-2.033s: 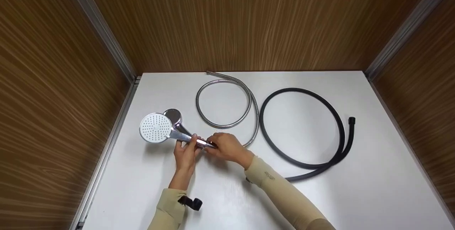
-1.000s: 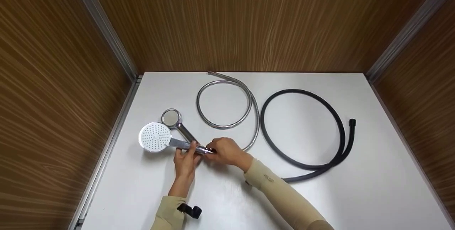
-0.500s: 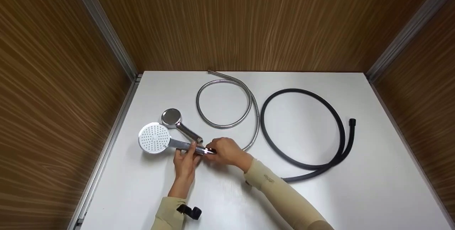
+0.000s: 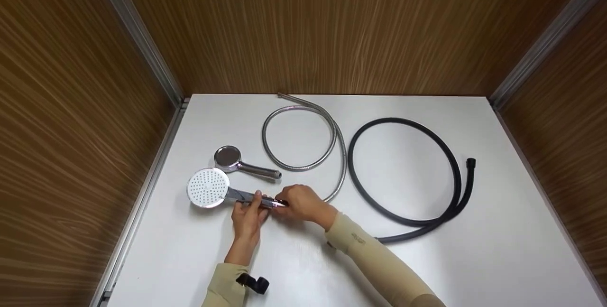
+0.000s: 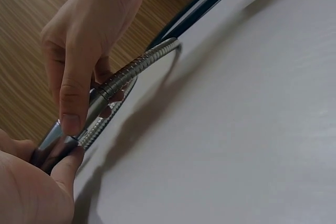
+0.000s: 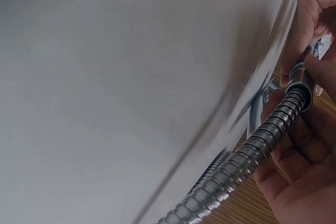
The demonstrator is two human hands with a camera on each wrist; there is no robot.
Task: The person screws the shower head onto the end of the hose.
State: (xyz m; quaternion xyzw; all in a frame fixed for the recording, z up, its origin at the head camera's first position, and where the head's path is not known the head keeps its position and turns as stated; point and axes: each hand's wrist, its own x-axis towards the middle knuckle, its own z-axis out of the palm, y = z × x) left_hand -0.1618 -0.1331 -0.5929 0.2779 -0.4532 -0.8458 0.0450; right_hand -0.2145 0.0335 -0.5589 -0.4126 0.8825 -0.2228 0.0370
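Between thumb and fingers my left hand (image 4: 245, 224) grips the chrome handle of a shower head (image 4: 208, 188), whose round white spray face is turned up, left of the hand. At the handle's lower end my right hand (image 4: 306, 205) pinches the metal end fitting of a silver shower hose (image 4: 342, 155). In the left wrist view the ribbed hose (image 5: 139, 65) runs out from under the right fingers, its fitting in line with the handle. The right wrist view shows the fitting's collar (image 6: 300, 90) among the fingers; the joint itself is mostly covered.
A smaller chrome shower head (image 4: 227, 157) lies just behind the held one. To the right a black hose (image 4: 453, 179) lies coiled, one end passing under the right forearm. Wood-grain panels (image 4: 303, 32) enclose the white table (image 4: 502, 250) at the back and sides.
The held shower head and both hands have come slightly nearer the front edge. The smaller shower head's handle has swung back, away from the hands. The grip on handle and hose fitting stays.
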